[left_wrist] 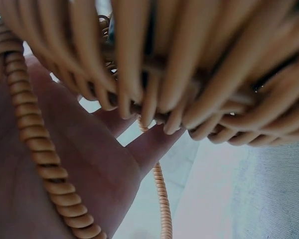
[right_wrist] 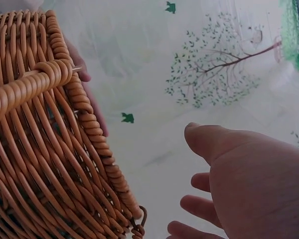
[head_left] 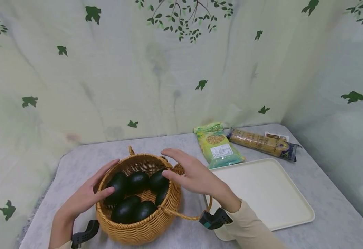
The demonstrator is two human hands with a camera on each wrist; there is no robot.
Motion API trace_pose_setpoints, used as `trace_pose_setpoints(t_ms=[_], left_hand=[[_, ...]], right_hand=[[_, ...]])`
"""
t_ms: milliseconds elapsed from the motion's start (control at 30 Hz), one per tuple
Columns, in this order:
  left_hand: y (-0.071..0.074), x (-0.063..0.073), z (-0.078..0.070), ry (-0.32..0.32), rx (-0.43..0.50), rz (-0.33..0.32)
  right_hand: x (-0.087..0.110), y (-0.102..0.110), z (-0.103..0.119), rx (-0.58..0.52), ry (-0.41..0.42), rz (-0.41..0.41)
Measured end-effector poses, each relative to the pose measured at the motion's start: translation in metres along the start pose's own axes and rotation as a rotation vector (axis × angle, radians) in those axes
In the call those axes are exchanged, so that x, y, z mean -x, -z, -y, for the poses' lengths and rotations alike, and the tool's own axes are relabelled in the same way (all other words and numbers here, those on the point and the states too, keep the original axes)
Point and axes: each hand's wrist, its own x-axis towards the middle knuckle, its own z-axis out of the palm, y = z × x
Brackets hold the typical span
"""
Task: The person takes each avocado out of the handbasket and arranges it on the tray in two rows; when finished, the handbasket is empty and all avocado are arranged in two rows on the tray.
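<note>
A round wicker basket [head_left: 137,231] stands on the table holding several dark green, glossy avocados [head_left: 126,209]. My left hand [head_left: 83,197] lies along its left side, with the thumb over the rim above an avocado. In the left wrist view, the spread fingers of the left hand [left_wrist: 84,149] reach against the weave, and a wrapped handle [left_wrist: 45,154] crosses before the palm. At the right rim hovers my right hand [head_left: 197,173], its fingers extended. The right wrist view shows a gap between the right hand [right_wrist: 259,179] and the basket [right_wrist: 50,149].
A cream tray [head_left: 262,193] lies right of the basket. Behind it are a green and yellow bag [head_left: 220,147] and a long pasta-like packet [head_left: 262,141], with a small label [head_left: 277,136] beside the packet. A printed cloth wall [head_left: 156,86] borders the table [head_left: 72,166].
</note>
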Motion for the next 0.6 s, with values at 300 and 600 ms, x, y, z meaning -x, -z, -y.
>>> trace_pose_setpoints(t_ms=[300, 600], left_hand=[[0.002, -0.003, 0.002, 0.012, 0.009, 0.0], [0.001, -0.001, 0.01, -0.015, 0.089, 0.012]], right_hand=[[-0.013, -0.011, 0.013, 0.025, 0.061, 0.051], [-0.033, -0.019, 0.024, 0.042, 0.101, 0.164]])
